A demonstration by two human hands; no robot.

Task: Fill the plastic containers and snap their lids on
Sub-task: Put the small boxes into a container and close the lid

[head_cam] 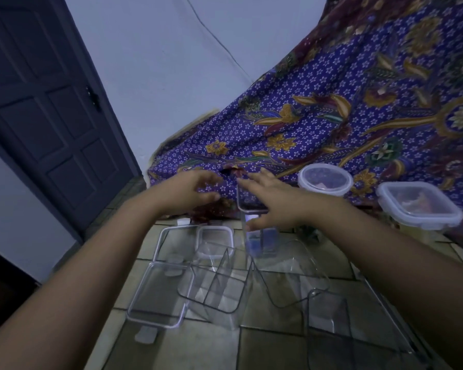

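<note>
My left hand (190, 189) hovers with fingers spread and nothing in it, above the far edge of the tiled floor. My right hand (271, 201) lies flat over the top of a tall clear container (259, 241) that stands upright; whether it grips it is unclear. Below my arms lie a clear rectangular lid (158, 295), a small square container (215, 243), an empty divided container (217, 287) and a larger clear tub (292, 276). A round lidded container (325, 180) and a square lidded container (417, 205), both with contents, sit at the right.
A purple batik cloth (332, 116) drapes over something along the back and right. A dark door (46, 102) stands at the left, beside a pale wall. Another clear container (329, 327) lies near the front right on the floor tiles.
</note>
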